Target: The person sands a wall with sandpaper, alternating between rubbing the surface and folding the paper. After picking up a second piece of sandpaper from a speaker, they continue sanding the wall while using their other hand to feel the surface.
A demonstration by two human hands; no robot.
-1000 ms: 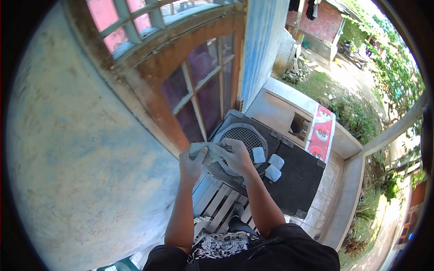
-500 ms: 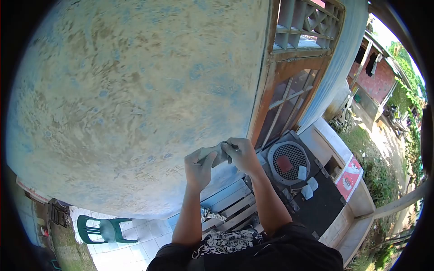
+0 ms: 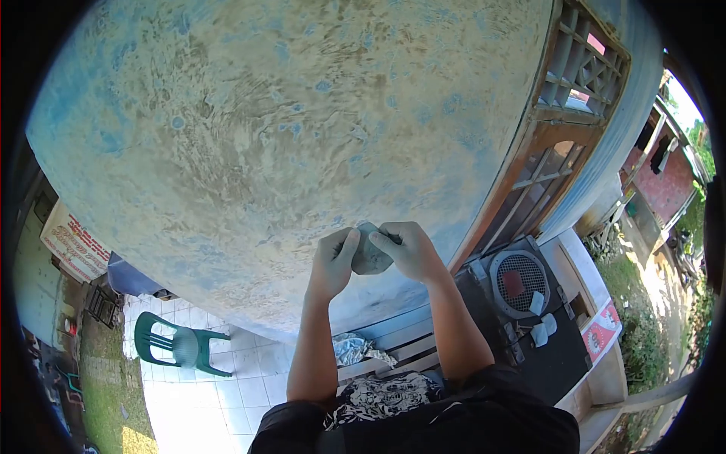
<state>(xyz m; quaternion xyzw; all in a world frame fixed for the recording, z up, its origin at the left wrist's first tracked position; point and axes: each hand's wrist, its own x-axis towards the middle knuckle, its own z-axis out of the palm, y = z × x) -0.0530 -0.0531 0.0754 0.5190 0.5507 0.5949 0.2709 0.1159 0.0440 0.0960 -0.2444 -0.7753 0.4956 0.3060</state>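
A small, worn grey piece of sandpaper (image 3: 370,259) is held up in front of my chest, bent between both hands. My left hand (image 3: 332,262) is closed on its left side, the thumb pressed on the near face. On the other side my right hand (image 3: 414,254) pinches it, thumb also on the near face. The fingers behind the sheet are mostly hidden. Just beyond the hands stands a wall (image 3: 249,174) with patchy blue and beige paint, rubbed in places.
A wooden slatted bench (image 3: 414,352) with a crumpled cloth (image 3: 352,349) lies below my arms. To the right are a black speaker box (image 3: 541,356) with pale pieces on top and a brown-framed window (image 3: 544,159). A green plastic chair (image 3: 185,348) stands on white tiles at left.
The view has turned left, so the window sits further right. My hands have spread the sandpaper from a folded, curled shape to a flatter one with its face showing.
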